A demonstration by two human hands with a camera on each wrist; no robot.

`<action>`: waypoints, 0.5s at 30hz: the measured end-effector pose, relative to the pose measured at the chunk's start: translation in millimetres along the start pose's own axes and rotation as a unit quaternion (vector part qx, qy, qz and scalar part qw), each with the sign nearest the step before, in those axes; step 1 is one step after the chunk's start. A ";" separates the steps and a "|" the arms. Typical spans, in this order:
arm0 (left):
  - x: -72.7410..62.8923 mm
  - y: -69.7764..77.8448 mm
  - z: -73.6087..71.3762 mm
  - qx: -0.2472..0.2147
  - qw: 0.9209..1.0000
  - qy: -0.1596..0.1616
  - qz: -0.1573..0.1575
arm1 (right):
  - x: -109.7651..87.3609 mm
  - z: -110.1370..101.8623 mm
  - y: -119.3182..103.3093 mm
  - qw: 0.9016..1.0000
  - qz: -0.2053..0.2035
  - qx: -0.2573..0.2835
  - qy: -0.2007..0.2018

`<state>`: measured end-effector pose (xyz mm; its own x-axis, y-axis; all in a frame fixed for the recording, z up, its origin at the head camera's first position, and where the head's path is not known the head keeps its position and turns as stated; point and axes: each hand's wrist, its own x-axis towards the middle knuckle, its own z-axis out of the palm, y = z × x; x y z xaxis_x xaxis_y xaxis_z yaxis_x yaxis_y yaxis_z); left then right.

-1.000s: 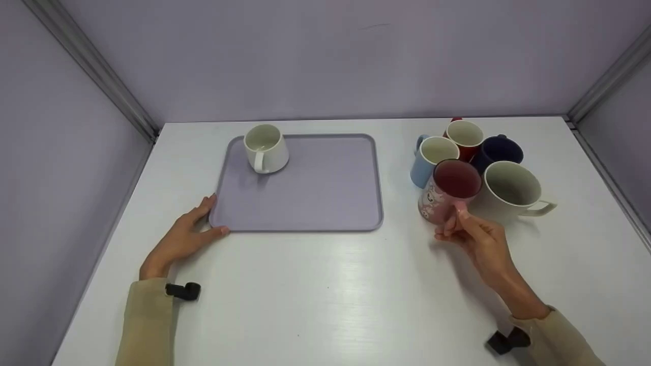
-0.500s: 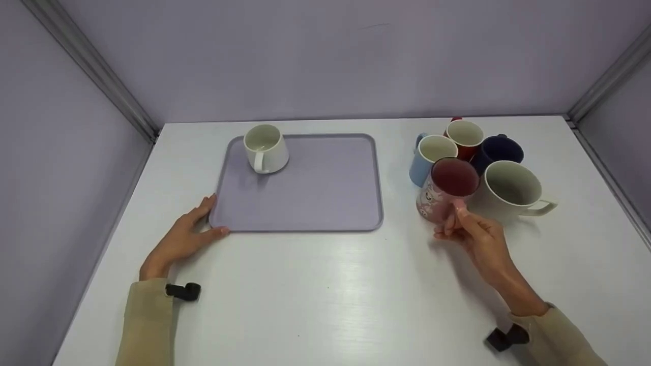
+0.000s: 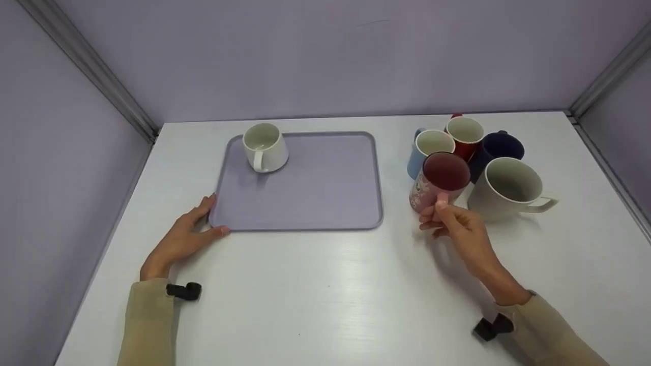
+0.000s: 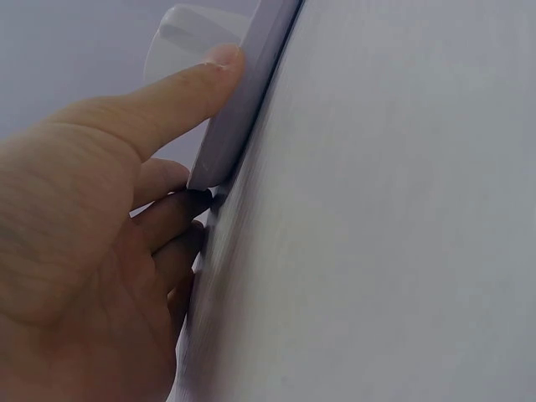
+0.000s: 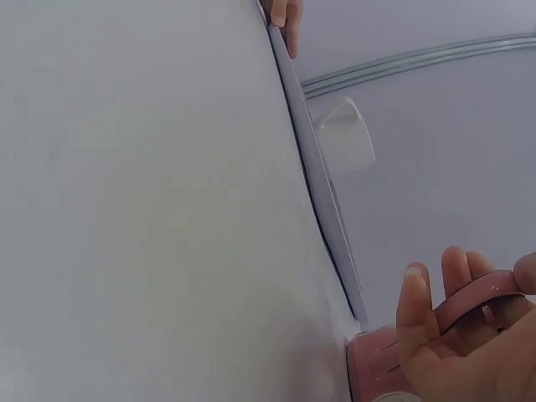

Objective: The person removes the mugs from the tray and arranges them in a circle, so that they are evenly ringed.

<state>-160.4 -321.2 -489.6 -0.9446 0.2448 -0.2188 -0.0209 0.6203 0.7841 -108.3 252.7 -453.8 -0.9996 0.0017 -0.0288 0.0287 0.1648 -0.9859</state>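
Observation:
My right hand (image 3: 463, 234) holds a pink mug (image 3: 432, 185) by its handle (image 5: 477, 295), fingers curled through it. The mug has a dark red inside and a white pattern. Whether its base touches the table is hard to tell. On the left, my left hand (image 3: 185, 236) grips the near left corner of a flat lilac tray (image 3: 305, 223), its thumb (image 4: 188, 92) against the near edge and its fingers at the left edge. A white mug (image 3: 269, 152) stands upright at the tray's far left, handle facing me.
Behind the pink mug stand a light blue mug (image 3: 416, 160), a red mug (image 3: 465, 145) with a pale inside, and a dark blue mug (image 3: 498, 147). A large white mug (image 3: 501, 195) is to its right. Walls (image 3: 325, 61) border the white table (image 3: 305, 284).
My right hand has moved the pink mug a little left and away from me, apart from the large white mug. The left hand stays at the tray's corner.

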 end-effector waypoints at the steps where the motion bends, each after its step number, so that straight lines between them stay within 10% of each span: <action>1: -0.1 0.5 0.1 0.001 1.000 0.000 -0.001 | 0.8 1.4 -0.4 1.000 -0.004 -0.018 -0.001; 15: 0.9 -0.6 1.0 0.003 1.000 -0.001 -0.014 | 24.7 32.0 0.0 0.998 -0.052 -0.035 0.014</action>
<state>-160.9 -320.6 -490.9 -0.9433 0.2279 -0.2416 -0.0456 0.6318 0.7738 -132.9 221.2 -459.8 -0.9969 0.0089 0.0786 -0.0743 0.2345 -0.9693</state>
